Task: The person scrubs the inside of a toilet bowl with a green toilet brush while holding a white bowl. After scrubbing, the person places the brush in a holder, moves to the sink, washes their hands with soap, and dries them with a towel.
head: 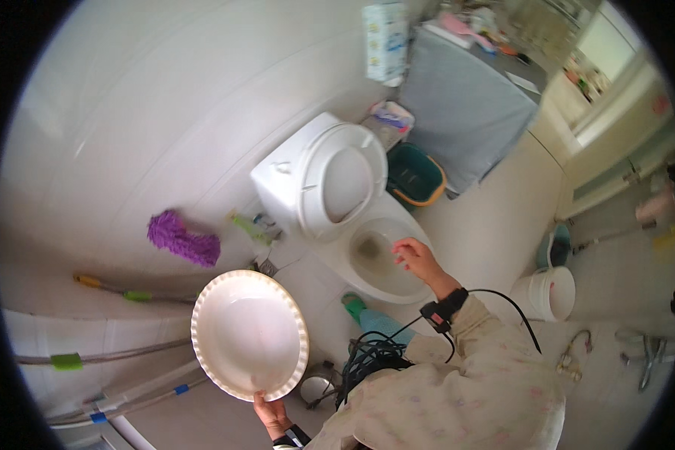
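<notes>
My left hand (271, 415) grips the rim of a round off-white plastic basin (253, 332) with a scalloped edge. The basin is tilted so that its inside faces me, and its floor looks bare. My right hand (419, 260), fingers loosely bent and holding nothing, hovers over the rim of a white toilet bowl (396, 281). A little murky water shows at the bottom of the bowl. The toilet's seat and lid (346, 183) are raised against the tank (281, 169).
Beside the toilet stands a green bucket (413, 171) with an orange rim, before a grey cloth-covered appliance (461, 107). A purple fluffy duster (184, 237) hangs at the wall. Long poles (129, 351) lean at left. A white bucket (554, 295) sits at right. Black cable (379, 351) bunches at my waist.
</notes>
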Action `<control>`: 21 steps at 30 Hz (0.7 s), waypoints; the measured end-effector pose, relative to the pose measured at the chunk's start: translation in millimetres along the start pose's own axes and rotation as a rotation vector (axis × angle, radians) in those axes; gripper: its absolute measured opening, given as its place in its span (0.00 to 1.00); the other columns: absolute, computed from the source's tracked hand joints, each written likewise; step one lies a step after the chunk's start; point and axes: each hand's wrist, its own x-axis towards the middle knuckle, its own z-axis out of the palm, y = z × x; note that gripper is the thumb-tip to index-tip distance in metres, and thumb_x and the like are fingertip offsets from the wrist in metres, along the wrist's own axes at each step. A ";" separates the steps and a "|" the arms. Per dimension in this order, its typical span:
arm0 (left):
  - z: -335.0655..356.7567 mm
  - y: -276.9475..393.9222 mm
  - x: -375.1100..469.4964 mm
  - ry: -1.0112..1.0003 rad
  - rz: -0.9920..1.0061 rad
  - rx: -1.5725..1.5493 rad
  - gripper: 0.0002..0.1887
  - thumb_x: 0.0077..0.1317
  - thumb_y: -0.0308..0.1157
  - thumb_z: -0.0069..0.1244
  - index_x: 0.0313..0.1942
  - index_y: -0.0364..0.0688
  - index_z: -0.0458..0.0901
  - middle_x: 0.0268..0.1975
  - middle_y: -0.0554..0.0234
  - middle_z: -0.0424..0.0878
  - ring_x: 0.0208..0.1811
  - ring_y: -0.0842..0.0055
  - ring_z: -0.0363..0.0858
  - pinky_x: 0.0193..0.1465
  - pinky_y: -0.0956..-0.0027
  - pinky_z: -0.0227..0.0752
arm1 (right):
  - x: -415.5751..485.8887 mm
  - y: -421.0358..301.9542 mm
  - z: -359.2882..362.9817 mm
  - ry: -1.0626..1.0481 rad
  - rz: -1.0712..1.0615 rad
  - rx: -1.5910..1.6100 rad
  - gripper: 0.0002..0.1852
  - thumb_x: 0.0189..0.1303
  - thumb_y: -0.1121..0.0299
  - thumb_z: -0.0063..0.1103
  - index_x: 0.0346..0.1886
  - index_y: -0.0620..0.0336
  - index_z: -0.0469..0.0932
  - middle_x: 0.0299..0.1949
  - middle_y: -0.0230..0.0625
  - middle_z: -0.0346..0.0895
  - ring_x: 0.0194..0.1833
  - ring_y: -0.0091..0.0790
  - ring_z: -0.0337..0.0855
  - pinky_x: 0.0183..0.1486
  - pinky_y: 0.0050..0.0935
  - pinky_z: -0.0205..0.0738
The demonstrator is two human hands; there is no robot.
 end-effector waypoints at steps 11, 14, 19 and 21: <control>62.8 9.1 -8.4 -0.289 -0.143 0.304 0.32 0.53 0.27 0.40 0.61 0.36 0.54 0.58 0.53 0.64 0.58 0.63 0.63 0.61 0.58 0.57 | -220.1 -0.8 -140.0 0.779 0.112 0.452 0.23 0.60 0.44 0.41 0.21 0.53 0.69 0.27 0.31 0.74 0.26 0.26 0.75 0.25 0.26 0.68; 120.7 -50.6 -36.8 -0.420 -0.194 0.274 0.31 0.53 0.29 0.40 0.61 0.39 0.56 0.58 0.55 0.64 0.58 0.63 0.63 0.61 0.57 0.56 | -253.0 -0.2 -234.4 0.799 0.026 0.718 0.21 0.60 0.44 0.42 0.23 0.49 0.69 0.34 0.31 0.76 0.35 0.30 0.75 0.33 0.31 0.69; 206.7 -162.1 -81.5 -0.449 -0.430 0.254 0.30 0.56 0.30 0.38 0.61 0.39 0.54 0.59 0.47 0.60 0.59 0.57 0.61 0.63 0.56 0.52 | -350.6 14.2 -356.1 0.930 0.037 0.745 0.15 0.60 0.48 0.45 0.31 0.47 0.70 0.40 0.27 0.75 0.39 0.27 0.73 0.40 0.32 0.67; 241.2 -209.8 -93.1 -0.509 -0.511 0.223 0.28 0.56 0.29 0.39 0.59 0.38 0.57 0.55 0.51 0.65 0.54 0.60 0.67 0.60 0.56 0.56 | -369.6 13.9 -398.3 1.026 0.209 0.587 0.12 0.59 0.51 0.46 0.31 0.48 0.71 0.36 0.23 0.76 0.35 0.25 0.72 0.38 0.28 0.66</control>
